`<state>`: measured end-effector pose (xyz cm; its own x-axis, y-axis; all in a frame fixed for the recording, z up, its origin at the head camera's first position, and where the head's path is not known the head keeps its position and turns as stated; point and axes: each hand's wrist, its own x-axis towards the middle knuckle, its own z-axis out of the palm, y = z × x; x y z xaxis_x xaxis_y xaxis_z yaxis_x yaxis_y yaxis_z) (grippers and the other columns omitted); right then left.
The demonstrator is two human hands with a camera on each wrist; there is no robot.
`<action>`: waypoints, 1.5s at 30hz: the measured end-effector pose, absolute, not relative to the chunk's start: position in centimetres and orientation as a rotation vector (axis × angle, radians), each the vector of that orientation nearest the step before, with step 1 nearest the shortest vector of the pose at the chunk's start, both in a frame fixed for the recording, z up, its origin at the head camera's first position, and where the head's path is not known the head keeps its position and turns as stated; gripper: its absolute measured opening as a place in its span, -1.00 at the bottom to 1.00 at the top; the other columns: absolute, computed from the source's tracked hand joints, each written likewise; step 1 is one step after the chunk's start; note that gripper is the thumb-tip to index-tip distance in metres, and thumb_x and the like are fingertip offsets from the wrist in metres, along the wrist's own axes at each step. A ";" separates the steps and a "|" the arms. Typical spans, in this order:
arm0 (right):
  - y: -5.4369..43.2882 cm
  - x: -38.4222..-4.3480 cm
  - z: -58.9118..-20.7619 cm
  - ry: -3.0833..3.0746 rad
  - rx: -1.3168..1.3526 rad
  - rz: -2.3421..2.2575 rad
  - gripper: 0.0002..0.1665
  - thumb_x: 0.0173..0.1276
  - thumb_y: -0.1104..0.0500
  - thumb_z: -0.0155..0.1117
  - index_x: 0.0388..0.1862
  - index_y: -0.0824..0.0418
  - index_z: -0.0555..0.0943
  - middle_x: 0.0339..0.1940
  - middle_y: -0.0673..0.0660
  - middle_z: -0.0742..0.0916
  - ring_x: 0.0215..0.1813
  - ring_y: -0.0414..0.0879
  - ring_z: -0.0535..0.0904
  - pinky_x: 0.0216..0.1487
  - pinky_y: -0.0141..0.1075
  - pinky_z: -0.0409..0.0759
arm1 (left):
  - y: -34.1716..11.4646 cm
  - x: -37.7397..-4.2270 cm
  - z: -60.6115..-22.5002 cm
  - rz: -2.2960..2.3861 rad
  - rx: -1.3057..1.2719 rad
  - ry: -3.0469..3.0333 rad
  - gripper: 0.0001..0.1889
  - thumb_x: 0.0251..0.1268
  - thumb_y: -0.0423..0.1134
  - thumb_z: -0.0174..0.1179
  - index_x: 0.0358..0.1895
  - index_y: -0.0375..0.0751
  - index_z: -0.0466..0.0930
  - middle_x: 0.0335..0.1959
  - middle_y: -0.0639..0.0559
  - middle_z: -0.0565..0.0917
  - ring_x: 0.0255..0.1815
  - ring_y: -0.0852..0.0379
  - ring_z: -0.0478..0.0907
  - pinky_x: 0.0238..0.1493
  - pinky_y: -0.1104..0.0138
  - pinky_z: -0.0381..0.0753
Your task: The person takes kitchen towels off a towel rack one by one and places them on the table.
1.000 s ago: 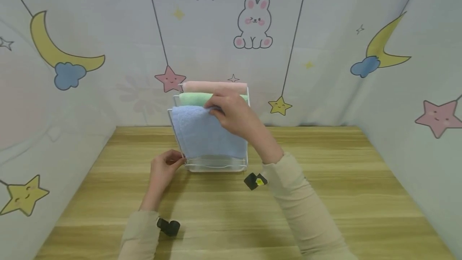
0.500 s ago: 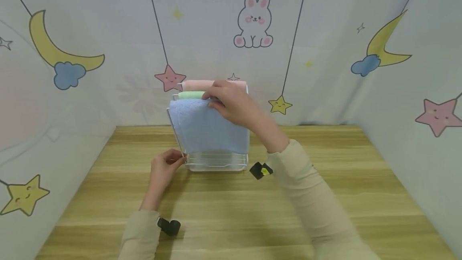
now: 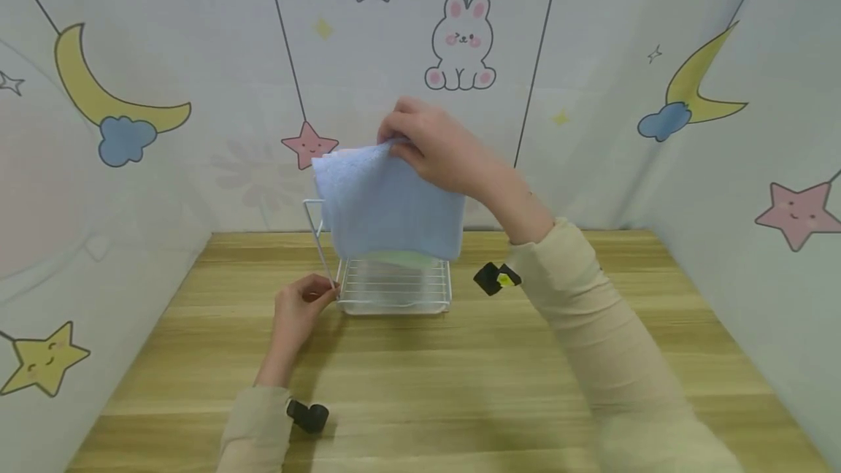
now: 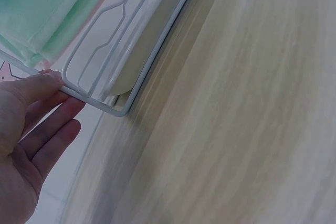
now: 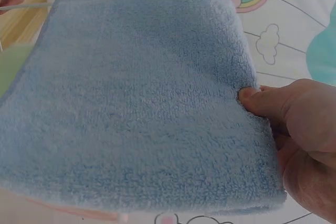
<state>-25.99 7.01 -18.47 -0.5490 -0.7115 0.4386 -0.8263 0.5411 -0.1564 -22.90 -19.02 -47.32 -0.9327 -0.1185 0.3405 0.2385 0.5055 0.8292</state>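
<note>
A folded blue towel (image 3: 394, 203) hangs from my right hand (image 3: 436, 144), which pinches its top edge between thumb and fingers above the rack. The right wrist view shows the thumb pressed on the terry face of the towel (image 5: 147, 98). My left hand (image 3: 302, 312) grips the lower left corner of the white wire rack (image 3: 394, 304); in the left wrist view, thumb and fingers of that hand (image 4: 31, 124) pinch its wire. Behind the blue towel, a green towel (image 4: 58, 24) hangs on the rack, mostly hidden in the head view. Only a sliver of a pink towel shows.
The rack stands on a wood-grain table (image 3: 407, 385), with a pale tray (image 4: 134, 69) at its base. A curtain (image 3: 368, 57) printed with moons and stars encloses the back and sides. A small black device (image 3: 497, 279) sits at the right wrist, another (image 3: 307, 415) at the left.
My right hand has lifted the blue towel up off the front bar of the rack and slightly to the right. The left hand has stayed at the rack's corner.
</note>
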 end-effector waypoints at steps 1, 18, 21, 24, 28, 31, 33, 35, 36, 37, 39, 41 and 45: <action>7.3 -26.0 -17.9 -2.450 1.264 0.497 -0.82 0.48 0.33 0.12 -0.04 0.31 0.63 -0.07 0.20 0.66 0.01 0.02 0.57 0.12 -0.23 0.60 | -19.0 -22.9 -47.3 -1.403 -0.103 -2.394 -0.95 0.15 -0.40 0.39 -0.34 -0.30 0.72 -0.27 -0.19 0.80 -0.38 0.56 0.58 -0.27 0.66 0.61; 10.7 -24.7 -10.9 -2.362 1.152 0.441 -0.81 0.51 0.30 0.06 -0.02 0.34 0.57 -0.06 0.21 0.70 0.00 -0.01 0.57 0.16 -0.18 0.54 | -18.8 -22.6 -47.1 -1.409 -0.080 -2.407 -0.92 0.15 -0.39 0.40 -0.30 -0.32 0.71 -0.27 -0.21 0.80 -0.38 0.53 0.59 -0.26 0.66 0.61; 11.5 -24.5 -9.6 -2.355 1.096 0.429 -0.80 0.53 0.27 0.05 -0.02 0.32 0.58 -0.05 0.18 0.70 0.00 -0.06 0.56 0.11 -0.21 0.54 | -18.9 -22.7 -47.2 -1.415 -0.063 -2.411 -0.92 0.16 -0.39 0.39 -0.30 -0.31 0.71 -0.26 -0.21 0.80 -0.38 0.54 0.59 -0.26 0.66 0.62; 12.5 -24.4 -8.5 -2.379 1.027 0.408 -0.77 0.54 0.24 0.04 0.02 0.30 0.58 -0.01 0.16 0.71 0.02 -0.09 0.56 0.15 -0.19 0.58 | -18.9 -22.7 -47.3 -1.423 -0.044 -2.415 -0.91 0.16 -0.39 0.39 -0.30 -0.32 0.71 -0.26 -0.22 0.79 -0.38 0.54 0.59 -0.26 0.67 0.61; 14.4 -24.5 -7.7 -2.442 0.922 0.374 -0.71 0.56 0.22 -0.01 0.09 0.30 0.56 0.06 0.19 0.69 0.07 -0.03 0.55 0.24 -0.08 0.57 | -18.9 -22.8 -47.4 -1.439 -0.042 -2.412 -0.92 0.16 -0.41 0.39 -0.31 -0.34 0.70 -0.26 -0.23 0.79 -0.39 0.51 0.60 -0.26 0.67 0.62; 16.1 -24.7 -7.5 -2.471 0.847 0.349 -0.69 0.56 0.21 -0.03 0.12 0.30 0.55 0.08 0.23 0.67 0.09 0.05 0.54 0.24 0.00 0.56 | -18.8 -22.8 -47.4 -1.444 -0.053 -2.408 -0.92 0.16 -0.42 0.38 -0.31 -0.35 0.69 -0.26 -0.24 0.79 -0.38 0.51 0.60 -0.26 0.68 0.62; 17.2 -24.9 -7.5 -2.484 0.801 0.327 -0.68 0.56 0.19 -0.04 0.13 0.30 0.54 0.09 0.26 0.67 0.09 0.09 0.54 0.22 0.05 0.57 | -18.7 -22.8 -47.3 -1.443 -0.056 -2.407 -0.92 0.16 -0.42 0.38 -0.31 -0.35 0.69 -0.25 -0.24 0.79 -0.39 0.52 0.59 -0.26 0.68 0.62; 18.4 -25.2 -7.6 -2.493 0.773 0.292 -0.67 0.55 0.19 -0.03 0.13 0.31 0.55 0.08 0.28 0.67 0.07 0.11 0.55 0.16 0.02 0.58 | -18.7 -22.8 -47.3 -1.444 -0.055 -2.406 -0.91 0.16 -0.42 0.39 -0.31 -0.35 0.69 -0.25 -0.24 0.79 -0.39 0.53 0.59 -0.26 0.68 0.61; 19.0 -25.4 -7.6 -2.501 0.763 0.280 -0.67 0.55 0.19 -0.03 0.12 0.31 0.55 0.07 0.28 0.67 0.06 0.11 0.55 0.13 -0.07 0.59 | -18.6 -22.8 -47.3 -1.444 -0.051 -2.404 -0.91 0.15 -0.42 0.39 -0.31 -0.36 0.69 -0.25 -0.24 0.79 -0.39 0.53 0.59 -0.27 0.69 0.61; 19.6 -25.5 -7.7 -2.514 0.752 0.263 -0.67 0.55 0.18 -0.03 0.12 0.32 0.55 0.07 0.29 0.67 0.05 0.12 0.55 0.09 -0.08 0.59 | -18.6 -22.8 -47.3 -1.447 -0.049 -2.401 -0.91 0.15 -0.42 0.39 -0.31 -0.36 0.70 -0.25 -0.25 0.79 -0.39 0.54 0.59 -0.27 0.69 0.61; 20.7 -25.8 -8.0 -2.539 0.741 0.224 -0.67 0.53 0.18 -0.01 0.10 0.31 0.56 0.04 0.29 0.68 -0.01 0.13 0.56 -0.05 -0.26 0.53 | -18.7 -22.8 -47.2 -1.448 -0.043 -2.394 -0.90 0.14 -0.42 0.39 -0.30 -0.37 0.70 -0.25 -0.25 0.79 -0.40 0.54 0.59 -0.28 0.70 0.60; 21.8 -26.3 -8.4 -2.561 0.742 0.189 -0.69 0.52 0.17 0.01 0.08 0.29 0.58 0.02 0.28 0.71 -0.05 0.12 0.58 -0.13 -0.37 0.45 | -18.7 -22.8 -47.1 -1.449 -0.035 -2.387 -0.90 0.14 -0.42 0.40 -0.29 -0.38 0.70 -0.25 -0.26 0.79 -0.41 0.55 0.58 -0.29 0.70 0.60; 23.6 -27.3 -10.1 -2.618 0.738 0.150 -0.72 0.51 0.21 0.03 0.04 0.29 0.59 -0.01 0.30 0.73 -0.11 0.15 0.61 -0.11 -0.24 0.48 | -18.9 -22.7 -47.0 -1.442 -0.030 -2.385 -0.89 0.14 -0.42 0.40 -0.29 -0.38 0.70 -0.26 -0.27 0.79 -0.42 0.55 0.58 -0.29 0.70 0.60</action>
